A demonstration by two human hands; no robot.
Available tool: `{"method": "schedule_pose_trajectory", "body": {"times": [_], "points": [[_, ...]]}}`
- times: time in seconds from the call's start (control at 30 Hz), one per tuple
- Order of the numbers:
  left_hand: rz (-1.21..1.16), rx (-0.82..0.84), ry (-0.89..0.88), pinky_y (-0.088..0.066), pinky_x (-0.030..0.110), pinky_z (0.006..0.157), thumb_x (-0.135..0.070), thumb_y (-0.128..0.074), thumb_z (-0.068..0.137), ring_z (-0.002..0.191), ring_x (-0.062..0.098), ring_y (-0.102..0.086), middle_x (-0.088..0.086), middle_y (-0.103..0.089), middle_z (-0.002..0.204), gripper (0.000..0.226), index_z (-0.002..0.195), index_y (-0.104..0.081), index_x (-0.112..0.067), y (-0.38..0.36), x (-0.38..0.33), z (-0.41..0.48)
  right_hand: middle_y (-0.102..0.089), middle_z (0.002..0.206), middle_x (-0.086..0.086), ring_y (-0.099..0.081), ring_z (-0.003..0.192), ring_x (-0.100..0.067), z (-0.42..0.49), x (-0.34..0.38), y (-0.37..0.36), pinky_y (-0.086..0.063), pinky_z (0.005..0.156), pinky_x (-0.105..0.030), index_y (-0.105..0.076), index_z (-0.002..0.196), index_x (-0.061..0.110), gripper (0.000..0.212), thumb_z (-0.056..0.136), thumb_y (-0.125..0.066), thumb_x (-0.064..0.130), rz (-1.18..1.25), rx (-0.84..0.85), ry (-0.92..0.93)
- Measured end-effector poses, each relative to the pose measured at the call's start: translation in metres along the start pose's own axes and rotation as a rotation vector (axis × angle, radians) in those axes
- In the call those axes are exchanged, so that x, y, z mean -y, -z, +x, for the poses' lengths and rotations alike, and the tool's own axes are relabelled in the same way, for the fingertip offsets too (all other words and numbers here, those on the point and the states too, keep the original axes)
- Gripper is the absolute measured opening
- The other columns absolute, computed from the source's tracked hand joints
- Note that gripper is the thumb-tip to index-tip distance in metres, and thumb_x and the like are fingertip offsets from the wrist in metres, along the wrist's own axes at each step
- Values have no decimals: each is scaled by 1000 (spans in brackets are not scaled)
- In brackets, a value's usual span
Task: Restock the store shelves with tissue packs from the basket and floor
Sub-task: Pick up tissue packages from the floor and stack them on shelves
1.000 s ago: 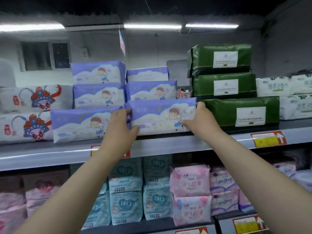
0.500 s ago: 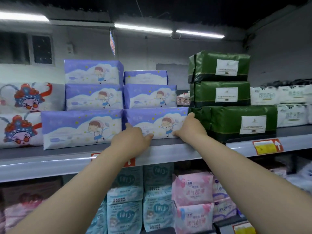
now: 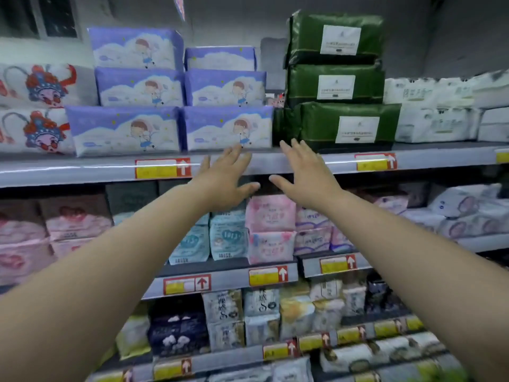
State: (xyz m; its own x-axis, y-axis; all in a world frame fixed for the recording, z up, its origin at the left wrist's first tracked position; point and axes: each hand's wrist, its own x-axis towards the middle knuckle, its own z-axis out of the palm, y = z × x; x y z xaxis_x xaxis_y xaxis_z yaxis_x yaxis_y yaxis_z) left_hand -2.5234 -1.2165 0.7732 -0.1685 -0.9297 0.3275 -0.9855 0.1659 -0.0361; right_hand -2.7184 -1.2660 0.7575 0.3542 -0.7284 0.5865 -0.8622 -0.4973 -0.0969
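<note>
Both your hands are empty, fingers spread: your left hand and right hand hover side by side before the front edge of the top shelf. The purple pack lies at that edge just above your left fingertips, between a second pack and the green packs; whether your fingertips touch it cannot be told.

purple pack: txt blurred | opera-face packs: cut off, left edge
</note>
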Motion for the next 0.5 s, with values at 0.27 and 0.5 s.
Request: {"method": "schedule_pose_trajectory", "body": {"times": [0.27,0.5], "points": [[-35,128,-111,7,51,117,-63,-26,97,150,20,15,3,22,161,74,156,4,-28,-55,-105,-27,10,164,-8,9,151,-24,-124,-85,5,-3,120,-47,0,157,25,84,94,-38,64,-109,186,-171],[-98,275,-300,11,52,118,-69,-24,93,149,21,19,4,26,160,80,154,11,-30,-122,-191,-27,19,162,-7,14,150,-26,-229,-145,-2,-1,120,-50,10,156,27,87,92,-32,70,-220,368,-392]]}}
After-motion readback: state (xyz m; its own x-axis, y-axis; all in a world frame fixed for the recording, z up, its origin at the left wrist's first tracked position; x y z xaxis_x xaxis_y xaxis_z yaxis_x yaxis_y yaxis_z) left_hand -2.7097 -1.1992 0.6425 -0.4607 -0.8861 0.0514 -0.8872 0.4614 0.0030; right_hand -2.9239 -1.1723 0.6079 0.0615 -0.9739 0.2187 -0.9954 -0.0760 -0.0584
